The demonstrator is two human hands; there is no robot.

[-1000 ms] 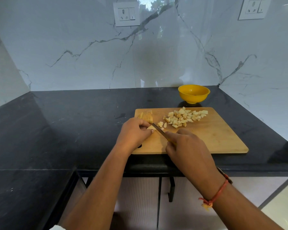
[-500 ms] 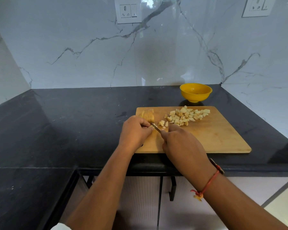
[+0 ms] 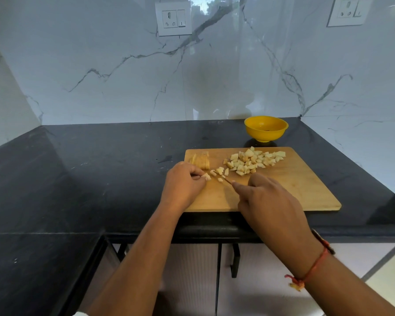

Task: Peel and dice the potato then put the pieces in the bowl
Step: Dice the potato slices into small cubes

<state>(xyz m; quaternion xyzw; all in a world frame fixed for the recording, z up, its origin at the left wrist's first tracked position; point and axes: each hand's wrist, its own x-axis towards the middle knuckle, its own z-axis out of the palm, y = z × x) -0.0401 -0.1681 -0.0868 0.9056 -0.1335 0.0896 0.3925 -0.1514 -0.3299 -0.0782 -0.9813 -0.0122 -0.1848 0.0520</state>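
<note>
The right hand point(image 3: 267, 201) is curled round a knife point(image 3: 226, 180), whose blade tip points at the left hand point(image 3: 183, 185). That hand pinches a potato piece point(image 3: 206, 176) on the wooden cutting board point(image 3: 306, 190). A few loose dice point(image 3: 219, 171) lie just beyond the blade. Sliced potato point(image 3: 201, 160) stands beyond the left hand and a diced potato pile point(image 3: 251, 161) beyond the right. Farther off is the yellow bowl point(image 3: 266, 133), with a dark speck at its bottom.

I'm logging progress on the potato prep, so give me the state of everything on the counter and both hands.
yellow bowl: upright, no potato inside.
diced pile: loose on the cutting board.
sliced stack: not yet diced, at the board's far left corner.
potato strip: partly diced, pinched by left hand.
knife: gripped by right hand, blade pointing toward the strip.
</note>
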